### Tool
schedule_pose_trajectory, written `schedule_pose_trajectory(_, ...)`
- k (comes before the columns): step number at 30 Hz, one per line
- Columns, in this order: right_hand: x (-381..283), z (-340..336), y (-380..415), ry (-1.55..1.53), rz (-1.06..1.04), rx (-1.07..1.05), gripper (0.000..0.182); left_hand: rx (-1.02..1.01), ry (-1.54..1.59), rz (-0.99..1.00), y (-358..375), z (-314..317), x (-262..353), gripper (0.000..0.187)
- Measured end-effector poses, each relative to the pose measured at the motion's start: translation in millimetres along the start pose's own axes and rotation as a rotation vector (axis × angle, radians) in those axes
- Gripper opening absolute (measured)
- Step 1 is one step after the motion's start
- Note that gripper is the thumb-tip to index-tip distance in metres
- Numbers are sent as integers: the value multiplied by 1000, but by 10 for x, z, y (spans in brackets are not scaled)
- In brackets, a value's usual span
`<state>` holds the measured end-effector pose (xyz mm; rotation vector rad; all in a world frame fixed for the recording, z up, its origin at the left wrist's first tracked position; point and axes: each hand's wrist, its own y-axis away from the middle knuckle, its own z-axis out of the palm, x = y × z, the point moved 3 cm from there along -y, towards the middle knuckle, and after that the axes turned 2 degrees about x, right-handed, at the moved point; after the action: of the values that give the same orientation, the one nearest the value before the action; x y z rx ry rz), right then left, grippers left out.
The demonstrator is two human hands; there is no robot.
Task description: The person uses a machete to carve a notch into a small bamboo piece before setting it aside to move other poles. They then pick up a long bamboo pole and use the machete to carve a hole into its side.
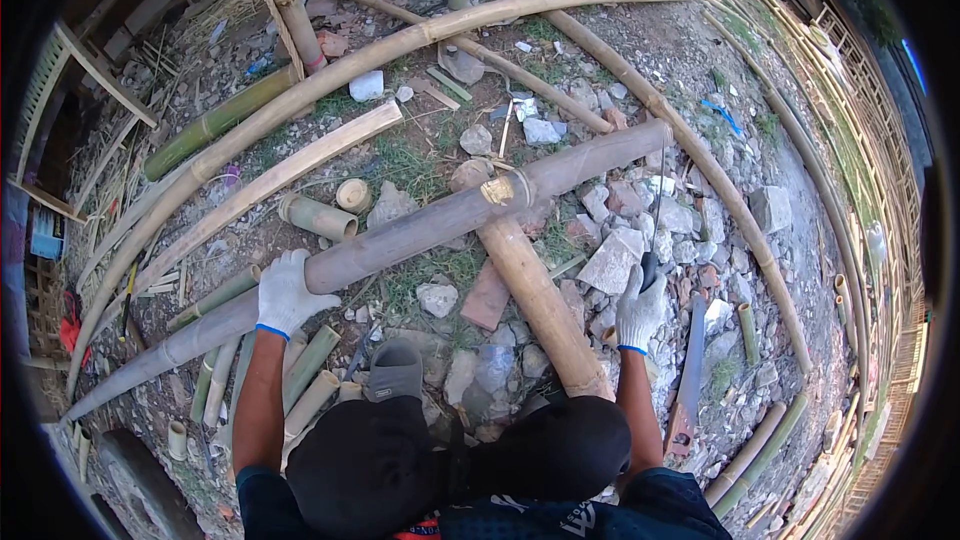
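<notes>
A long grey-brown bamboo pole (410, 240) lies slantwise in front of me, across a thicker tan bamboo piece (540, 300). My left hand (290, 295), in a white glove with a blue cuff, is wrapped over the pole left of its middle. My right hand (640, 310), gloved the same way, is closed around the dark handle of a thin tool (658, 200). The tool's narrow shaft points up toward the pole's right end. A yellowish patch (497, 190) shows at a joint of the pole.
A handsaw (688, 380) lies on the rubble right of my right hand. Short bamboo pieces (315, 360) lie below my left hand. A long curved pole (440, 28) crosses the far side, and another pole (715, 175) runs down the right. Broken stones (612, 260) cover the ground.
</notes>
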<state>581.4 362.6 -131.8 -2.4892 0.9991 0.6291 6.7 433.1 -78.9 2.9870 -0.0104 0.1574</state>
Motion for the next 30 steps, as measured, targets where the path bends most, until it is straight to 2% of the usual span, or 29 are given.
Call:
schedule_pose_trajectory(3, 371, 123, 159, 81, -21, 3, 54, 5, 28, 137, -72, -29, 101, 83)
schedule_pose_trajectory(6, -101, -123, 552, 169, -662, 130, 78, -133, 61, 58, -155, -15, 71, 78)
schedule_pose_trajectory(9, -243, 85, 1032, 110, -613, -503, 98, -169, 36, 34, -160, -66, 106, 74)
schedule_pose_trajectory(12, -286, 308, 905, 94, -297, -755, 110, -126, 37, 55, -128, -193, 92, 73)
schedule_pose_trajectory(13, -285, 331, 892, 68, -312, -754, 104, -119, 22, 55, -113, -353, 139, 73)
schedule_pose_trajectory(16, -546, 373, 777, 8, -386, -792, 104, -102, 15, 27, -143, -662, 119, 73)
schedule_pose_trajectory(17, -722, 360, 713, -77, -378, -806, 99, -138, 1, 24, -176, -669, 110, 73)
schedule_pose_trajectory(20, -1252, 672, 452, -69, -397, -858, 98, -146, 20, 46, -202, -607, 85, 74)
schedule_pose_trajectory(22, -1541, 1103, 328, -28, -377, -791, 92, -167, 9, 44, -201, -482, 60, 77)
schedule_pose_trajectory(24, -1813, 1387, 137, -182, -360, -746, 92, -166, 0, 20, -237, -417, 49, 79)
schedule_pose_trajectory(25, -1857, 1463, 110, -247, -353, -736, 91, -166, -16, -1, -264, -390, 44, 79)
schedule_pose_trajectory(28, -1646, 1350, 146, -76, -492, -648, 88, -75, -8, 27, -391, -321, -29, 75)
schedule_pose_trajectory(30, -1411, 1123, 311, -49, -477, -719, 102, -46, 3, 9, -545, -286, -46, 73)
